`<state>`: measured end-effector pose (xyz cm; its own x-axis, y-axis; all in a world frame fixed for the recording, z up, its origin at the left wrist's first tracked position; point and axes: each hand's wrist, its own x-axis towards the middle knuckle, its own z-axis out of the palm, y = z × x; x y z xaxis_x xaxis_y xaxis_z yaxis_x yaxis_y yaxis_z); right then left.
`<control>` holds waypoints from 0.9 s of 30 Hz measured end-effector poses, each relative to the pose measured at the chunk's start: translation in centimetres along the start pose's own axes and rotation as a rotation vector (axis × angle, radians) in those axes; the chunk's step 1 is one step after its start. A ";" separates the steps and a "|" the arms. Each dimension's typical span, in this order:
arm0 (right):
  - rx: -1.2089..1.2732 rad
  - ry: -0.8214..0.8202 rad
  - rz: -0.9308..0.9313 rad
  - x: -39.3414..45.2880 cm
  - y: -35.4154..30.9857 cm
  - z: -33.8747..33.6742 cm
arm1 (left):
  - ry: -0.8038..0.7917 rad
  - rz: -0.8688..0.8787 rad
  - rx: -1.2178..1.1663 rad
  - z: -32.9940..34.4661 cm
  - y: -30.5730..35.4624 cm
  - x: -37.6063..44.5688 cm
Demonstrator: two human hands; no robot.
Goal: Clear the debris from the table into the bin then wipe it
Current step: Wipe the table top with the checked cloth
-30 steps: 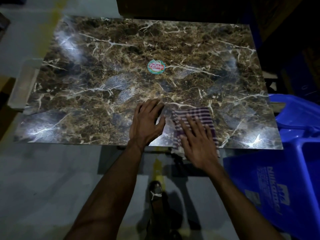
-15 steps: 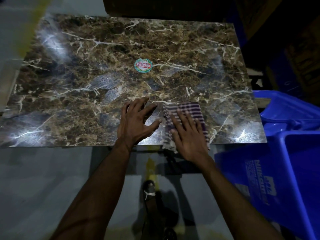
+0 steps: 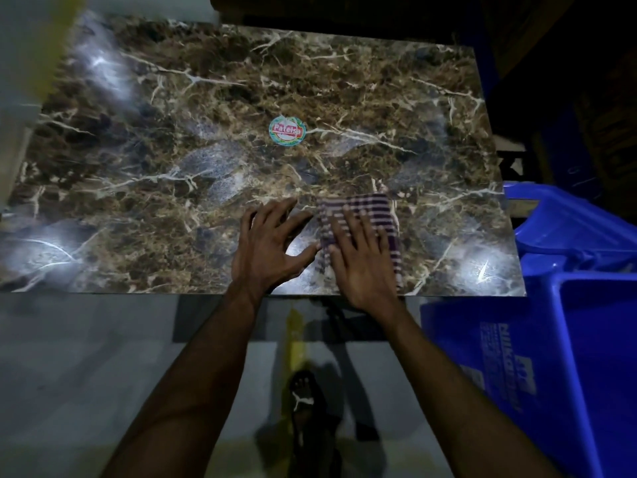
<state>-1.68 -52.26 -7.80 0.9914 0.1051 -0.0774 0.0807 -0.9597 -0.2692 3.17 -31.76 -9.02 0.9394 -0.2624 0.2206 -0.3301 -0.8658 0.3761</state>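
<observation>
A brown marble-patterned table [image 3: 172, 160] fills the upper view. A folded purple-and-white striped cloth [image 3: 370, 210] lies near the table's front edge, right of centre. My right hand [image 3: 362, 260] lies flat on the cloth with straight fingers, pressing it down. My left hand [image 3: 269, 246] rests flat on the bare tabletop just left of the cloth, fingers spread, thumb near the cloth's edge. A blue plastic bin [image 3: 551, 357] stands on the floor at the table's right front corner.
A round sticker [image 3: 287, 131] sits near the table's middle. A blue lid or second blue container [image 3: 568, 219] is behind the bin at the right. My foot in a dark sandal [image 3: 305, 401] is on the grey floor under the front edge.
Both hands and the cloth stay together near the front edge; the cloth has slid slightly back from the edge. The camera view has shifted a little.
</observation>
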 end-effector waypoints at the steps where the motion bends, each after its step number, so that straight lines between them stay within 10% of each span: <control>1: -0.007 -0.015 -0.041 -1.1 0.1 0.0 | -0.006 -0.007 0.001 0.0 0.0 0.0; 13: 0.010 0.005 0.283 0.8 2.9 -0.8 | -0.008 -0.023 -0.018 0.0 -0.1 0.1; 21: -0.019 -0.040 -0.048 -4.1 1.6 -0.1 | -0.057 -0.034 0.011 -0.1 0.3 0.0; 27: -0.008 -0.061 0.089 -5.4 6.6 -2.0 | -0.128 -0.040 0.079 -0.9 0.9 0.0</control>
<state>-6.30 -59.67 -7.19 0.9867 0.0342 -0.1587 -0.0069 -0.9679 -0.2513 2.80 -32.18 -7.89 0.9573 -0.2752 0.0883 -0.2890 -0.9060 0.3093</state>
